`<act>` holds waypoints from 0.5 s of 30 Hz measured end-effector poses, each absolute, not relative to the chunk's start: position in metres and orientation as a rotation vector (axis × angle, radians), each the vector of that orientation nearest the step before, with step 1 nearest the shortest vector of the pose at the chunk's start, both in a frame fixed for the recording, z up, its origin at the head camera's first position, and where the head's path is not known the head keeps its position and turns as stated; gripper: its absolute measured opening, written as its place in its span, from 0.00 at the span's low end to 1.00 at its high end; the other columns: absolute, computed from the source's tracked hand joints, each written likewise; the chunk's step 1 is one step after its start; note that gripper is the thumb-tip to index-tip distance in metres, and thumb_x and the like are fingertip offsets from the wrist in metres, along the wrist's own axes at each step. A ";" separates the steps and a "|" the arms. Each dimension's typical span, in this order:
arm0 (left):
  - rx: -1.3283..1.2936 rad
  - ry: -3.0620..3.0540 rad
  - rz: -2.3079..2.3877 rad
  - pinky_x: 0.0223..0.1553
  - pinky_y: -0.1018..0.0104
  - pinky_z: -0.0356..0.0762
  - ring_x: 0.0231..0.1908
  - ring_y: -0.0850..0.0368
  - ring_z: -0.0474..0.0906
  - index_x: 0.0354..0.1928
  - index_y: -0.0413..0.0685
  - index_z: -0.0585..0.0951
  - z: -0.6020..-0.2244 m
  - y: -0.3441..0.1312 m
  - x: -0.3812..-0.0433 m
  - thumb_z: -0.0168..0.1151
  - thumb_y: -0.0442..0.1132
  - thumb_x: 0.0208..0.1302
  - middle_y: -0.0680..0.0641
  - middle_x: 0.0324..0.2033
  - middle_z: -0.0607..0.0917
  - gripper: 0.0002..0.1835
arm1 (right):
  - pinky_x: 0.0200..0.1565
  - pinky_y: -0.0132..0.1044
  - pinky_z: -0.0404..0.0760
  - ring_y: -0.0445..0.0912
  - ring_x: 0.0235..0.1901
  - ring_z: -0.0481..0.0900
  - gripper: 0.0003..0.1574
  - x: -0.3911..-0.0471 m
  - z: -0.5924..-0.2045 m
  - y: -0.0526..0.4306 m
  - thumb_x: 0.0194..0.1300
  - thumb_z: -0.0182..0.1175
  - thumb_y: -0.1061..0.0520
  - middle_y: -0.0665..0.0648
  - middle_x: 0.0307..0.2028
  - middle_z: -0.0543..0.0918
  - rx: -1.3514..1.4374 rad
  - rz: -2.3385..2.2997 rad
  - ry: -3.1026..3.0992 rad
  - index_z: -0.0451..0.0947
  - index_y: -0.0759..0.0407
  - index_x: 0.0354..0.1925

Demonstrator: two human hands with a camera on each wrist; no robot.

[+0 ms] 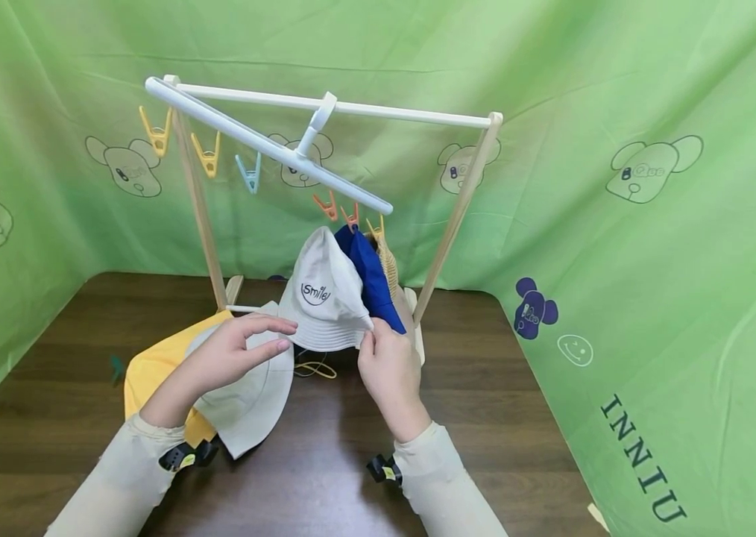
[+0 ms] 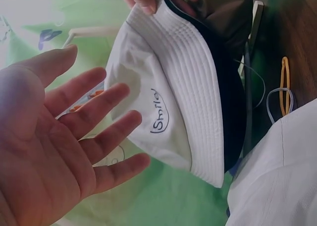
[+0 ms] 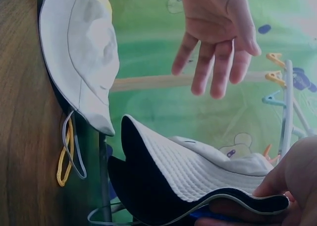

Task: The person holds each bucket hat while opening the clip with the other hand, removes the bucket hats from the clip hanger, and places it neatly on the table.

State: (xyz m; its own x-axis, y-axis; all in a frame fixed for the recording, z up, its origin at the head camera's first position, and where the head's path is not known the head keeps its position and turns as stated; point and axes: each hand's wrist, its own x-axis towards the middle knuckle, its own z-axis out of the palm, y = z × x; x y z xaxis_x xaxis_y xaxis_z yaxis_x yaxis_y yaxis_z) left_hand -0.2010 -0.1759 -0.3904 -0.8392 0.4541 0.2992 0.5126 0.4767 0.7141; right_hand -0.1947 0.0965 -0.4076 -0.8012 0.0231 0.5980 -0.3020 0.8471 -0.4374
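A white bucket hat (image 1: pixel 324 291) with "Smile" lettering is up off the table, in front of a blue hat (image 1: pixel 371 272) and a tan woven hat (image 1: pixel 388 261). My right hand (image 1: pixel 391 365) pinches its brim at the right edge; the right wrist view shows thumb and fingers on either side of the dark-lined brim. Fingers spread, my left hand (image 2: pixel 74 132) is beside the hat and holds nothing. An orange clip (image 1: pixel 350 217) grips the blue hat and a yellow clip (image 1: pixel 376 226) is at the woven one. Whether a clip holds the white hat I cannot tell.
A pale blue hanger (image 1: pixel 264 144) hooks over the white bar (image 1: pixel 411 114) of a wooden stand. Other clips, yellow (image 1: pixel 206 155), blue (image 1: pixel 250 174) and orange (image 1: pixel 326 206), hang from it. A pale hat (image 1: pixel 264 403) and a yellow hat (image 1: pixel 150 373) lie on the table at left.
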 end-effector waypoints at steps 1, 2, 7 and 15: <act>-0.866 -2.641 -1.305 0.63 0.47 0.74 0.64 0.56 0.77 0.59 0.53 0.85 -0.391 -0.177 -0.201 0.64 0.49 0.73 0.59 0.57 0.85 0.17 | 0.24 0.53 0.78 0.56 0.25 0.84 0.06 -0.195 -0.407 0.097 0.67 0.60 0.59 0.58 0.27 0.87 0.195 0.701 -2.409 0.84 0.57 0.40; -0.865 -2.643 -1.296 0.63 0.48 0.74 0.64 0.56 0.77 0.59 0.53 0.85 -0.391 -0.178 -0.202 0.63 0.49 0.74 0.59 0.58 0.85 0.17 | 0.24 0.54 0.78 0.56 0.25 0.84 0.07 -0.195 -0.407 0.097 0.67 0.60 0.59 0.58 0.27 0.87 0.189 0.698 -2.408 0.84 0.57 0.40; -0.853 -2.645 -1.286 0.66 0.50 0.72 0.66 0.55 0.75 0.59 0.54 0.85 -0.391 -0.184 -0.203 0.63 0.49 0.74 0.59 0.58 0.85 0.17 | 0.27 0.57 0.79 0.59 0.27 0.85 0.08 -0.196 -0.406 0.099 0.66 0.60 0.58 0.58 0.28 0.88 0.163 0.692 -2.394 0.85 0.56 0.41; -0.839 -2.604 -1.324 0.64 0.58 0.74 0.67 0.53 0.74 0.57 0.57 0.86 -0.386 -0.197 -0.201 0.63 0.46 0.74 0.56 0.59 0.85 0.14 | 0.27 0.58 0.78 0.61 0.27 0.85 0.07 -0.195 -0.404 0.102 0.67 0.60 0.57 0.59 0.28 0.87 0.152 0.693 -2.400 0.84 0.56 0.39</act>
